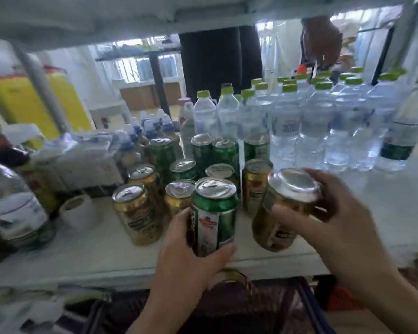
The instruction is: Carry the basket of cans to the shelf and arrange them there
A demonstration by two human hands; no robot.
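Note:
My left hand grips a green can, upright at the front edge of the white shelf. My right hand holds a gold can, tilted with its top leaning right, just right of the green one. Behind them several green and gold cans stand in rows on the shelf. Below the shelf edge a dark basket with a blue handle shows between my arms; a gold can rim shows inside it.
Clear water bottles with green caps fill the back right of the shelf. Small blue-capped bottles and wrapped packs sit at back left, a roll of tape and a large bottle at left. Another person's hand reaches in at top right.

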